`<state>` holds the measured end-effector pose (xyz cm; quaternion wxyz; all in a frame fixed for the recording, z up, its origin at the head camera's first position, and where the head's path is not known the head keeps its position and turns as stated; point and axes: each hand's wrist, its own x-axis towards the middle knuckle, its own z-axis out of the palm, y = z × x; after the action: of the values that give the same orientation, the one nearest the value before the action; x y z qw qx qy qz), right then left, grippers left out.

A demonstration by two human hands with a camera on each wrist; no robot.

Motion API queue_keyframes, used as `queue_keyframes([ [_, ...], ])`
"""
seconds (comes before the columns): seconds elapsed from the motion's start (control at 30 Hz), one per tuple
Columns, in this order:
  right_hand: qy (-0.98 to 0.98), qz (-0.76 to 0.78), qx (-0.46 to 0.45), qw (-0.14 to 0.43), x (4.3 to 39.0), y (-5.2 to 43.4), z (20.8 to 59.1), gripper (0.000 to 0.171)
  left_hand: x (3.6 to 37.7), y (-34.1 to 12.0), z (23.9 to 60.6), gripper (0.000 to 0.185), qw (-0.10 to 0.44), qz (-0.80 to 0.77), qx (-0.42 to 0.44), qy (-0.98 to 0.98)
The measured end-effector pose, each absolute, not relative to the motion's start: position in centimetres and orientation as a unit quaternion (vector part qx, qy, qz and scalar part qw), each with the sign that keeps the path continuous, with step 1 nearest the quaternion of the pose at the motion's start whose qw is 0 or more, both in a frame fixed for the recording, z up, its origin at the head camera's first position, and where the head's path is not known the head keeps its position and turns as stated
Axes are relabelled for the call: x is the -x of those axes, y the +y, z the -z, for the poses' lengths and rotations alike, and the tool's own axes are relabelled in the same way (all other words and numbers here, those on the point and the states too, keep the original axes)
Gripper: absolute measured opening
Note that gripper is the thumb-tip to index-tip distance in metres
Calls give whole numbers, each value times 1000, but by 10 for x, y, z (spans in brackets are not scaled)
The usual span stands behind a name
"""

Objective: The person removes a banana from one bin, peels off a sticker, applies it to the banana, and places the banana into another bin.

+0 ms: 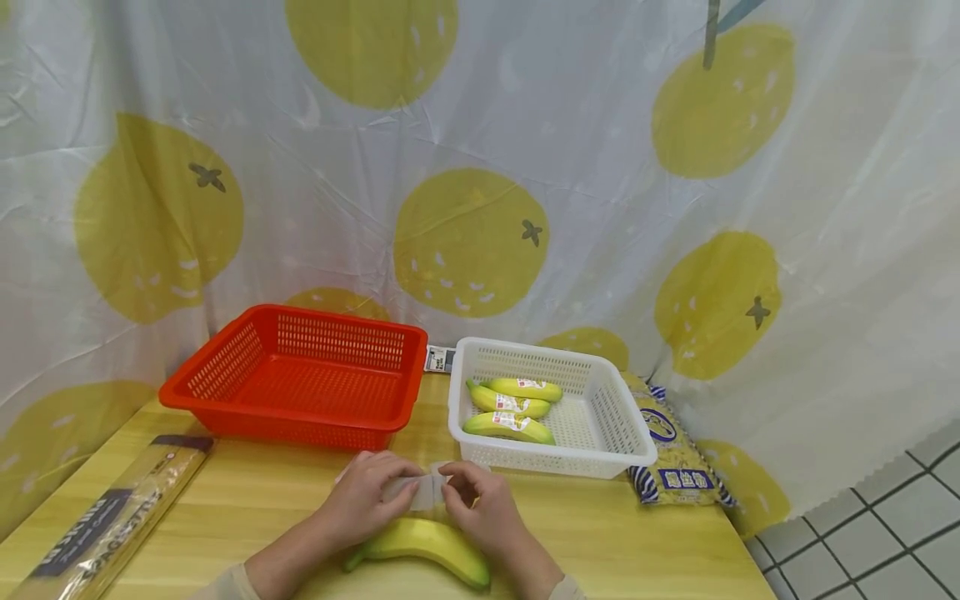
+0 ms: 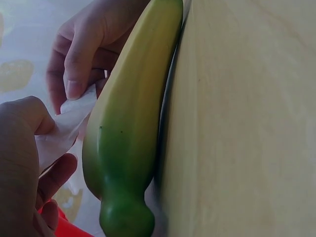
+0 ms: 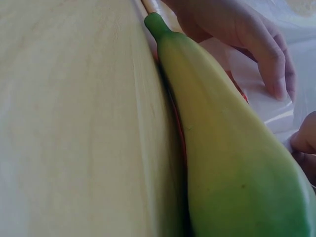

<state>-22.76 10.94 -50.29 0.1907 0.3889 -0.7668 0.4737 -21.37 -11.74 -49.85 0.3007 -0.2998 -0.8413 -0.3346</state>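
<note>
Both hands are low on the wooden tabletop [image 1: 247, 500], close together, and between them they hold a small piece of thin clear film [image 1: 424, 493], maybe a sticker or wrap; I cannot tell which one. The left hand [image 1: 367, 498] pinches the left side of the film with curled fingers, so its grip is closed on the film. The right hand [image 1: 482, 505] pinches the right side in the same way, and the wrist views show its thumb and fingers [image 2: 74, 64] pressed on the white edge of the film. Just in front of the hands, nearer to the person, one banana [image 1: 420, 543] lies flat on the tabletop. It is yellow with green ends, and its green stem points to the left. The hands are above it, and I cannot tell if they touch it. Behind the hands stands a white basket [image 1: 480, 446], and three bananas with labels [image 1: 513, 405] lie inside it, side by side near its left wall. To the left of it stands a red basket [image 1: 225, 417], close to the white one but apart. A printed yellow bag [image 1: 675, 450] lies to the right of the white basket, touching its side. A long flat box [image 1: 112, 517] lies at the left edge of the tabletop. A curtain [image 1: 480, 167] with yellow fruit prints hangs behind everything.
</note>
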Motion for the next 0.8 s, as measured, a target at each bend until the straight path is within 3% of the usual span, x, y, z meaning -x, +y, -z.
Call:
queue_keyframes([
  [0.23, -756, -476, -401, 204, 228, 108, 506, 31, 214, -118, 502, 21, 302, 339, 304, -838],
  [0.8, -767, -477, -387, 189, 226, 109, 501, 21, 216, -123, 500, 25, 290, 334, 291, -848],
])
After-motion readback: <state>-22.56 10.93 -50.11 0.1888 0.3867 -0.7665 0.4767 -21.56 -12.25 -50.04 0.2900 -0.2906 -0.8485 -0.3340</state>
